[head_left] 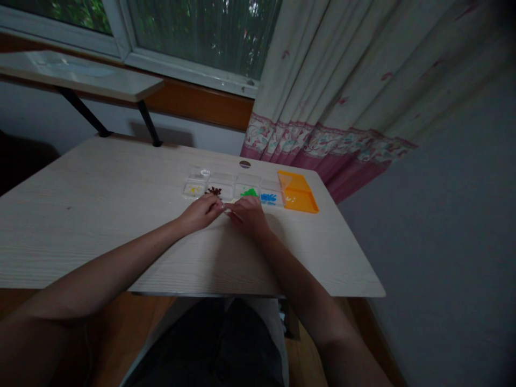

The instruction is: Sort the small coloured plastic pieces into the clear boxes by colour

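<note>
My left hand (202,211) and my right hand (249,213) meet over the table, just in front of a row of clear plastic boxes. Fingers on both are closed, their tips pinched close together. Whatever lies between the fingertips is too small to make out. Beyond my left hand are small dark brown pieces (213,191), and yellow pieces (194,189) sit in the leftmost box. Green pieces (250,192) lie in the box behind my right hand, with blue pieces (268,198) in the one to its right.
An orange tray (304,194) stands at the right end of the row, with a few small white pieces (290,199) by its left side. A raised shelf (121,83) on black legs is at the back left. The table's (330,252) right edge faces a wall; a curtain (322,107) hangs behind.
</note>
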Tool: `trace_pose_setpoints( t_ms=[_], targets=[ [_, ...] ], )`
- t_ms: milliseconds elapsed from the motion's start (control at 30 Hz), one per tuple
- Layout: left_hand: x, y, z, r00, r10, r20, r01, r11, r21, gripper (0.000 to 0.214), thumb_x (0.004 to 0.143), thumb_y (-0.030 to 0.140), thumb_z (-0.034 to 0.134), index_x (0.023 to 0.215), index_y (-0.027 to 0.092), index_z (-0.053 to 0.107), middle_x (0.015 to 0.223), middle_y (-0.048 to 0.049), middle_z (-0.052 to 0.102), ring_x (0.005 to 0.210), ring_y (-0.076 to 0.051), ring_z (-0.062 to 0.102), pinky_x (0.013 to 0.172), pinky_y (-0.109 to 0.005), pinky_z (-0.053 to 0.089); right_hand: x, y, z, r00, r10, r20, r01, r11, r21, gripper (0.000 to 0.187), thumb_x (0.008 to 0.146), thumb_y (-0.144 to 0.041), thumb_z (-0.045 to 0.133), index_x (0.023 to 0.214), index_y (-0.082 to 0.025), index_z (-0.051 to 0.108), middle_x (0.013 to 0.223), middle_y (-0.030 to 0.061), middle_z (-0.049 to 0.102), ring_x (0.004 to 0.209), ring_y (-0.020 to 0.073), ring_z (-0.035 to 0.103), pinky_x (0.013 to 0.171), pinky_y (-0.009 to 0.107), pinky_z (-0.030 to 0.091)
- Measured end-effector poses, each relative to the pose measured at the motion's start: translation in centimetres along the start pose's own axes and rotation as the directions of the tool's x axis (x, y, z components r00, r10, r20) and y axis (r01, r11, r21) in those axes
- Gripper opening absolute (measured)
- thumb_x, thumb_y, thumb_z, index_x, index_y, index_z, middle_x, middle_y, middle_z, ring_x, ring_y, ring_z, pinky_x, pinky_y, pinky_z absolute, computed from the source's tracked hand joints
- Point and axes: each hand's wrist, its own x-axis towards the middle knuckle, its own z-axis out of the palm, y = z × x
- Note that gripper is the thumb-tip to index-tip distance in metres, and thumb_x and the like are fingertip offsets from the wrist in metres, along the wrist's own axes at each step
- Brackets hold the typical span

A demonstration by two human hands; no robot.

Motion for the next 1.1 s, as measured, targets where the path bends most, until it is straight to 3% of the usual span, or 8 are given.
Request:
trace_pose_setpoints(
  t_ms=[133, 267, 600, 767, 967, 1100],
  targets=[
    [0.3, 0.2, 0.3, 0.991, -0.134, -0.013, 0.128, 0.967, -0.219, 0.035, 0.094, 0.049, 0.048, 0.083, 0.018, 0.061, 0.07, -0.0001, 0.055, 0.066, -0.015, 0.05, 0.062, -0.027, 0.041, 0.2, -0.7, -0.3, 0.999, 0.031, -0.042, -0.032, 0.999, -0.019, 0.03, 0.1, -0.042, 0.052, 0.115, -0.026, 0.072, 0.096, 0.0038, 0.072, 0.098, 0.0206, 0.054, 0.092, 0.036, 0.033],
    [0.4, 0.1, 0.5, 0.989, -0.149, -0.009, 0.14, 0.948, -0.286, 0.034, 0.093, 0.048, 0.049, 0.085, 0.018, 0.063, 0.074, -0.0015, 0.06, 0.07, -0.016, 0.054, 0.067, -0.029, 0.044, 0.4, -1.2, -0.4, 0.993, 0.053, -0.106, -0.056, 0.998, -0.03, 0.028, 0.101, -0.04, 0.051, 0.11, -0.028, 0.074, 0.091, 0.0027, 0.073, 0.094, 0.0199, 0.055, 0.091, 0.036, 0.033],
    [0.4, 0.0, 0.7, 0.986, -0.158, -0.049, 0.139, 0.952, -0.272, 0.034, 0.091, 0.047, 0.05, 0.079, 0.017, 0.062, 0.071, -0.0005, 0.058, 0.067, -0.015, 0.052, 0.064, -0.027, 0.042, 0.2, -1.9, -0.1, 0.985, 0.038, -0.168, -0.055, 0.993, -0.102, 0.021, 0.101, -0.033, 0.053, 0.096, -0.028, 0.072, 0.089, -0.0002, 0.073, 0.095, 0.0186, 0.056, 0.098, 0.039, 0.03],
    [0.3, 0.0, 0.6, 0.984, -0.167, -0.061, 0.147, 0.957, -0.251, 0.036, 0.091, 0.049, 0.052, 0.076, 0.018, 0.062, 0.068, 0.0001, 0.056, 0.065, -0.015, 0.051, 0.062, -0.027, 0.041, -0.1, -1.6, 0.4, 0.982, -0.027, -0.188, -0.002, 0.988, -0.156, 0.019, 0.101, -0.03, 0.052, 0.102, -0.03, 0.071, 0.089, -0.0003, 0.072, 0.1, 0.0192, 0.055, 0.102, 0.039, 0.029],
    [0.3, 0.3, 0.3, 0.993, -0.097, -0.071, 0.082, 0.979, -0.189, 0.037, 0.094, 0.047, 0.05, 0.076, 0.018, 0.063, 0.072, -0.0015, 0.059, 0.07, -0.016, 0.054, 0.066, -0.028, 0.043, -0.2, -1.6, 0.4, 0.991, -0.022, -0.135, -0.001, 0.986, -0.167, 0.019, 0.1, -0.028, 0.053, 0.105, -0.031, 0.07, 0.091, 0.0009, 0.071, 0.101, 0.0199, 0.055, 0.103, 0.04, 0.03],
    [0.2, 0.5, -0.8, 0.998, -0.013, -0.058, 0.01, 0.999, -0.047, 0.035, 0.097, 0.043, 0.047, 0.081, 0.019, 0.066, 0.078, -0.0035, 0.061, 0.076, -0.017, 0.056, 0.072, -0.03, 0.044, 0.1, -1.1, 0.1, 0.99, 0.027, -0.136, -0.045, 0.99, -0.132, 0.018, 0.098, -0.029, 0.055, 0.103, -0.028, 0.072, 0.09, 0.0017, 0.073, 0.097, 0.0197, 0.056, 0.1, 0.039, 0.03]
  ],
)
